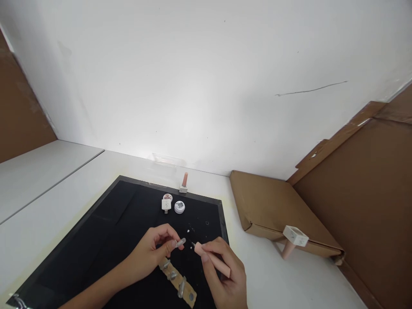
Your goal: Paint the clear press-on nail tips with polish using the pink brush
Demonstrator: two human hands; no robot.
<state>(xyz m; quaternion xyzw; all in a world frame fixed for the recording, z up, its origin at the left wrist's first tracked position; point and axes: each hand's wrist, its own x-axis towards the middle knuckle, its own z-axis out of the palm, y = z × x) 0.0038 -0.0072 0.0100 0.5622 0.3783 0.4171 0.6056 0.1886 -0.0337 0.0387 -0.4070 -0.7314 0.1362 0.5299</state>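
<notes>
Left hand (149, 253) over black mat (93, 249), forearm (104, 285) slanting across its near side, thumb and index pinched. Right hand (237, 272) over its right edge, pen-style grip.

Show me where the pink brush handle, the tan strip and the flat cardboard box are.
Pink brush handle (220, 264): head view, exposed barrel.
Tan strip (177, 281): head view, bare middle.
Flat cardboard box (277, 201): head view, top face.

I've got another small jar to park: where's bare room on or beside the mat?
Bare: the black mat between its left edge and the left hand, and the white table left of the mat. Crowded: the mat's far part, with the jars and square bottle, and the near stretch where the tan strip lies between left hand and right hand.
</notes>
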